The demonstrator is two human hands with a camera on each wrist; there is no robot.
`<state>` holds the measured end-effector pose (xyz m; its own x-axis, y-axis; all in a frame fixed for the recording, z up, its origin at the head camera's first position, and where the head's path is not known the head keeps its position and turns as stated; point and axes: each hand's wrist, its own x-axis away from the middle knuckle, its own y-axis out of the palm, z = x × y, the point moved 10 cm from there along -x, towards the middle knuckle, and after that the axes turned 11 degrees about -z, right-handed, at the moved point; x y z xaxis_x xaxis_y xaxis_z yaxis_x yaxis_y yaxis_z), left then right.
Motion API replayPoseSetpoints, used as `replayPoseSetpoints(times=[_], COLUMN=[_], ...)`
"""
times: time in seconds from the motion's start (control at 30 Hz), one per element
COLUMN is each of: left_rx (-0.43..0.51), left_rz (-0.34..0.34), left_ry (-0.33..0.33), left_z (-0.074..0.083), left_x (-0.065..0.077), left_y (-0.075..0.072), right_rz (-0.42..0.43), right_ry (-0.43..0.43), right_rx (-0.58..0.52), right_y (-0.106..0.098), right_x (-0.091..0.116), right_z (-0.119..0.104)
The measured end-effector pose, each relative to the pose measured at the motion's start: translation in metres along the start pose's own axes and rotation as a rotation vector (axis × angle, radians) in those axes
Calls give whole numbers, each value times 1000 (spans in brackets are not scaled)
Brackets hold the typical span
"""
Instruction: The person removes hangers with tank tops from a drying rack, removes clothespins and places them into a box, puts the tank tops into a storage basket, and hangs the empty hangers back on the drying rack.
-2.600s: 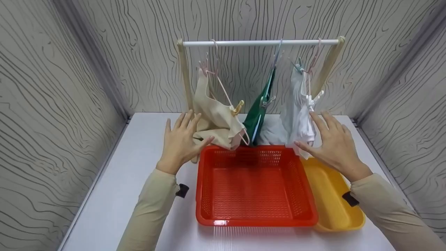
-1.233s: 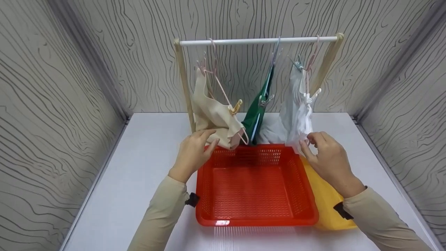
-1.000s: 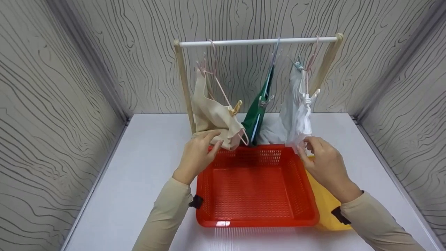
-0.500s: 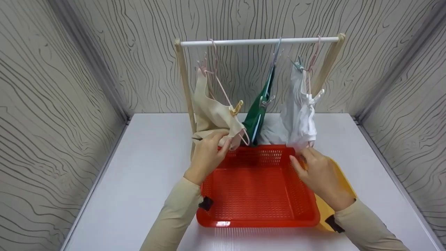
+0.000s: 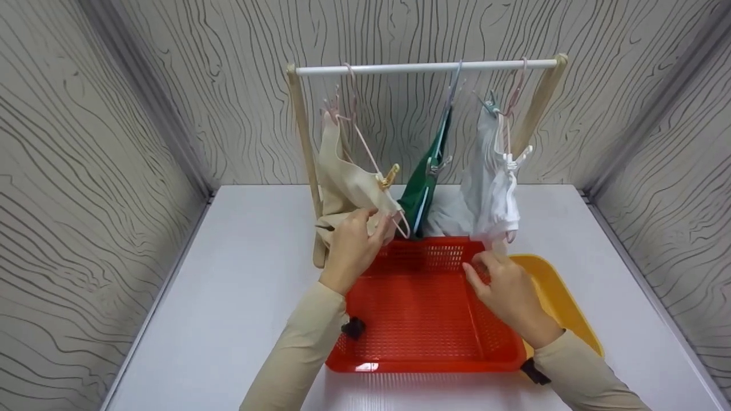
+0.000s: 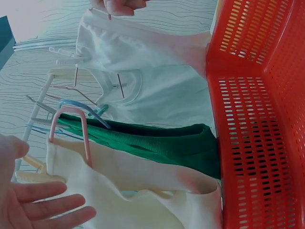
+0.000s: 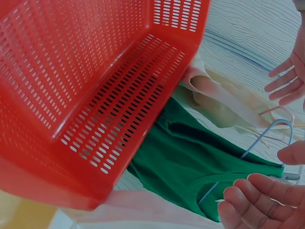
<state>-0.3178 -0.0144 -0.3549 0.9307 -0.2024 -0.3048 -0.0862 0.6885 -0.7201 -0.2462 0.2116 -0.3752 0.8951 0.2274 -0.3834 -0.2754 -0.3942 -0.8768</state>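
My left hand (image 5: 355,242) is beside the beige garment (image 5: 348,180), its fingers extended near the lower end of the pink hanger (image 6: 82,114). Nothing lies between thumb and fingers in the left wrist view. My right hand (image 5: 505,285) is over the back right corner of the red basket (image 5: 422,366), just below the hem of the white garment (image 5: 494,194). Its fingers are loosely bent and hold nothing in the right wrist view. Between the two hangs a green garment (image 5: 422,188) on a blue hanger (image 7: 267,129).
A drying rack with a white bar (image 5: 422,69) and wooden posts (image 5: 302,125) carries the hangers. Clothespins, such as a yellow one (image 5: 390,176), clip the garments. A yellow tub (image 5: 562,297) stands partly behind the red basket, on the white table (image 5: 228,297).
My left hand has moved right along the beige garment's lower part. My right hand has come away from the white garment's edge, moving down and left over the basket corner.
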Motion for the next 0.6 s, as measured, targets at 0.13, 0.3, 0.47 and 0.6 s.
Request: replayPoseSetpoints(times=[0.13, 0.3, 0.47, 0.6], left_rx=[-13, -20, -45, -56], left_rz=[30, 49, 31, 16], left_ry=[-24, -72, -113, -137], left_z=[4, 8, 9, 8], left_x=[-4, -10, -17, -20], left_y=[0, 1, 4, 6], right_rz=[-3, 8, 15, -10], right_ry=[2, -3, -6, 17], right_rx=[-19, -43, -64, -88], right_y=[4, 7, 12, 17], right_x=[1, 4, 5, 6], right_z=[0, -1, -2, 0])
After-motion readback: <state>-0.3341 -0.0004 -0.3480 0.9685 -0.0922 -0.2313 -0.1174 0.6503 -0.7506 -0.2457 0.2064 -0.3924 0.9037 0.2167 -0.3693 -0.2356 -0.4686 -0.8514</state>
